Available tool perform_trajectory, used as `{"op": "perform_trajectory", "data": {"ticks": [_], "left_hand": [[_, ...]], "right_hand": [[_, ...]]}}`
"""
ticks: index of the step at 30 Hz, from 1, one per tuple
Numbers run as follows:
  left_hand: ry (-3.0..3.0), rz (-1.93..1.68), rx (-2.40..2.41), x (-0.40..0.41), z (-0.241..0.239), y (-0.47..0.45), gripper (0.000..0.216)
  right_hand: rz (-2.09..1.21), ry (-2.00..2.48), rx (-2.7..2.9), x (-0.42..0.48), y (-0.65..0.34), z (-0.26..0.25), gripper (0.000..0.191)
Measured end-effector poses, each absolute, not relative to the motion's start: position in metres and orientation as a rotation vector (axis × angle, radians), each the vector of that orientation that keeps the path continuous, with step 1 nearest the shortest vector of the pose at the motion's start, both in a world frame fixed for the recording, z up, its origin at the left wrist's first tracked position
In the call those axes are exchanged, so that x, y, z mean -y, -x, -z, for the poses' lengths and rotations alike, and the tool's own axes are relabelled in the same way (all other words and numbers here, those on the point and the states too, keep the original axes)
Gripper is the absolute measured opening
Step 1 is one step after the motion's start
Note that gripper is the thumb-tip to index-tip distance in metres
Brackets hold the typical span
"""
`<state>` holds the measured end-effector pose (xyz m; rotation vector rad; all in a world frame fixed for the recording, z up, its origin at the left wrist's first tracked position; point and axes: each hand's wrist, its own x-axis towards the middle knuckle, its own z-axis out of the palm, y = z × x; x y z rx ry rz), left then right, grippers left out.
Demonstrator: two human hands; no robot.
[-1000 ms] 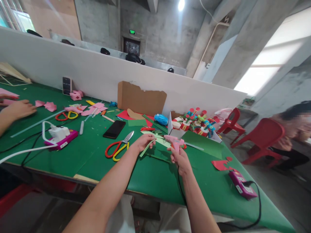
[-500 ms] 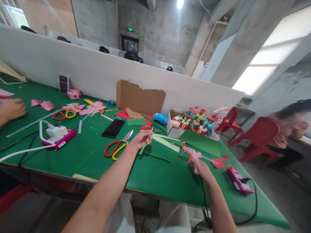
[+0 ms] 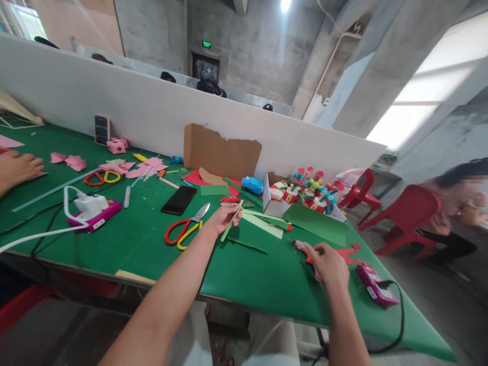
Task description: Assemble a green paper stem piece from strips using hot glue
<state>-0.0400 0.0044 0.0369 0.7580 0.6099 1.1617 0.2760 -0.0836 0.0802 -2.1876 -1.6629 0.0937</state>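
Observation:
My left hand (image 3: 227,215) pinches a narrow green paper strip (image 3: 231,224) above the green table. My right hand (image 3: 331,264) is closed around a pink hot glue gun (image 3: 303,247), whose nozzle points left and whose body is mostly covered by my fingers. Between the hands lie light green paper strips (image 3: 263,224) and a thin dark green strip (image 3: 247,246). Scissors (image 3: 186,225) with red and yellow handles rest left of my left hand, blades open. Behind that hand is a small coiled green paper piece (image 3: 247,204).
A white box (image 3: 277,206) holds several finished paper figures. Green card (image 3: 316,223) leans before it. A black phone (image 3: 179,199), a power strip (image 3: 95,216) at left and another power strip (image 3: 376,285) at right lie on the table. Another person's hand (image 3: 19,170) is at far left.
My right hand has turned over the glue gun and shifted slightly right and up, covering more of it. My left hand stays nearly still. The other person's hand at far left has moved slightly.

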Motion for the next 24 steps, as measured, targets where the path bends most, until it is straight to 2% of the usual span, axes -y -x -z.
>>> {"op": "perform_trajectory", "data": {"ticks": [5,9,11,17,24], "left_hand": [[-0.749,-1.191,-0.677,-0.006,-0.036,0.045,0.016],[-0.737,-1.223,-0.721,-0.006,-0.036,0.048,0.012],[-0.736,-1.235,-0.723,-0.006,-0.036,0.048,0.014],[-0.764,-1.261,-0.778,-0.005,-0.037,0.047,0.017],[-0.813,-1.242,-0.947,-0.01,-0.045,0.046,0.019]], "right_hand": [[-0.43,1.489,2.186,0.055,-0.176,-0.074,0.023],[-0.627,1.42,2.512,0.035,-0.115,-0.065,0.005],[-0.649,1.474,2.577,0.03,-0.103,-0.062,0.011],[-0.853,1.395,2.535,0.025,-0.108,-0.053,0.013],[-0.812,1.34,2.453,0.029,-0.117,-0.054,0.017]]}}
